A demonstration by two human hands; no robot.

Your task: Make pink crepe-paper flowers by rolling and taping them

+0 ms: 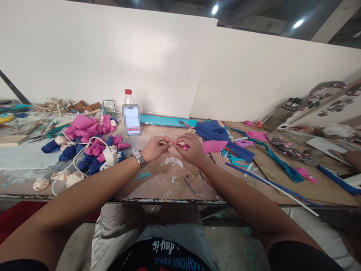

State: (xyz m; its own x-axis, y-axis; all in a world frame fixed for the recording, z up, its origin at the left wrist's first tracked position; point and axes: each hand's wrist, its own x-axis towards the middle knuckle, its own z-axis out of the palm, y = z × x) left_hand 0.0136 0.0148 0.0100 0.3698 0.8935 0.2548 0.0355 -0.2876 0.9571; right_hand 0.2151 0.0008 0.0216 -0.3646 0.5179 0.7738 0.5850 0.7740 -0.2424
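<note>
My left hand and my right hand meet over the middle of the table, fingertips pinched together. Between them is a small crumpled pink piece, mostly hidden by the right fingers; whether it is cloth or crepe paper I cannot tell. A flat pink piece lies just right of my right hand, beside folded dark blue material. Below my hands a whitish smear marks the tabletop. A roll of tape sits behind my right hand.
Left stand pink crumpled pieces, blue bundles and a white charger with cable. A red-capped bottle stands behind a lit phone screen. At right are a teal strip, a white stick and another person's hand.
</note>
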